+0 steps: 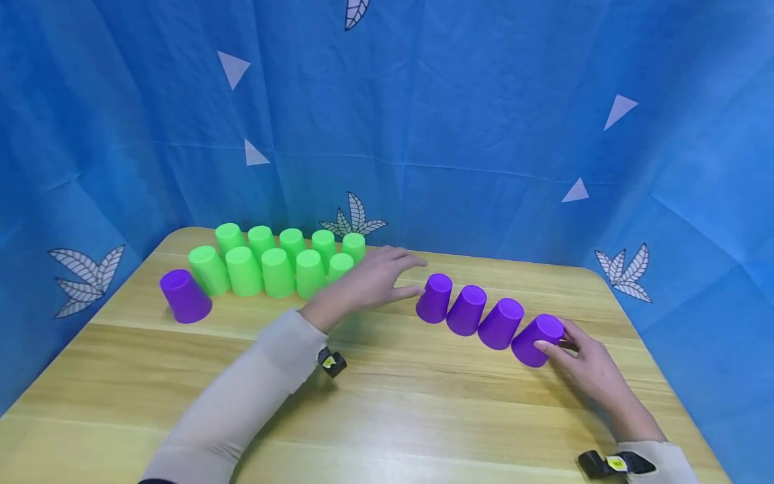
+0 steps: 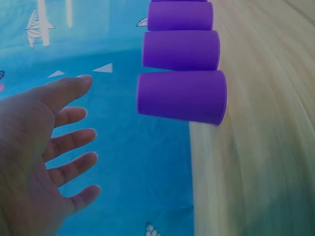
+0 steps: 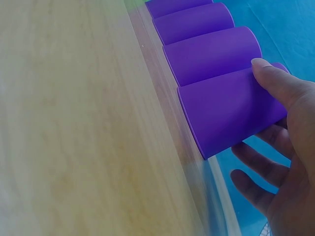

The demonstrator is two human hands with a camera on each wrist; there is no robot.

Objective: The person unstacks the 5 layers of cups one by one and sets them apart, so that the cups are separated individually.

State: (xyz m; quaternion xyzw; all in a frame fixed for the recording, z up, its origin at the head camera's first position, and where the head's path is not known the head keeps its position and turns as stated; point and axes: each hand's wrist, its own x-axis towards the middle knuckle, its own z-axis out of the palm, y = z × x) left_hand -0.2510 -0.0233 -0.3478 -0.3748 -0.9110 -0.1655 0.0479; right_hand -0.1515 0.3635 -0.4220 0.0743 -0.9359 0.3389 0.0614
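Note:
Upside-down purple cups stand side by side in a slanting row on the right half of the table. My right hand (image 1: 589, 366) holds the rightmost purple cup (image 1: 532, 343), thumb on its near side and fingers behind it. The right wrist view shows that same cup (image 3: 226, 115) against its neighbour. At the row's other end, my left hand (image 1: 377, 279) hovers beside the leftmost purple cup (image 1: 434, 299), fingers spread and extended. A gap separates that cup (image 2: 182, 96) from the left hand (image 2: 29, 152) in the left wrist view.
Two rows of upside-down green cups (image 1: 278, 274) stand at the back left, partly hidden by the left hand. A lone purple cup (image 1: 186, 299) stands at their left end. Blue patterned cloth (image 1: 484, 134) hangs around the wooden table (image 1: 423, 417).

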